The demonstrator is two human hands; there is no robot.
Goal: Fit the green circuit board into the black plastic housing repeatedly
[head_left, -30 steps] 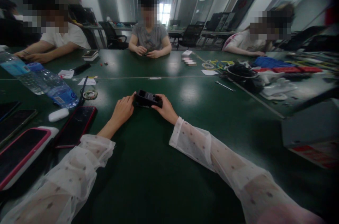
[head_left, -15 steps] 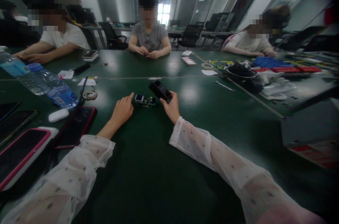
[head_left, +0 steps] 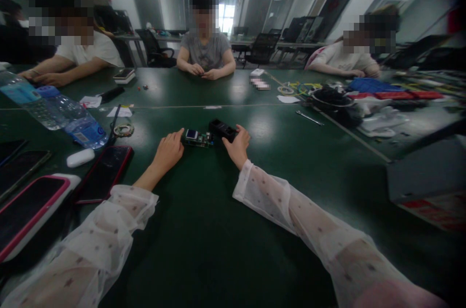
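Observation:
A green circuit board (head_left: 204, 141) with a small dark screen in a pale frame lies on the dark green table in front of me. My left hand (head_left: 169, 148) is closed at its left end, thumb and fingertips against the edge. To the right of the board, a black rectangular plastic casing (head_left: 222, 129) with openings on its upper face sits in the grip of my right hand (head_left: 238, 145). That hand wraps the casing's right end, the thumb at its near side. The casing's left end is close to the board's right end; whether they touch I cannot tell.
Phones, among them one in a red case (head_left: 105, 174), an oval white case (head_left: 80, 158) and water bottles (head_left: 78, 126) are at left. A wrench (head_left: 309, 118), cables and a grey box (head_left: 424, 177) are at right. Several people sit across the table.
My right hand has lowered the black casing and turned it from a raised tilt to lying flatter, slightly further right. My left hand and the circuit board stay in place.

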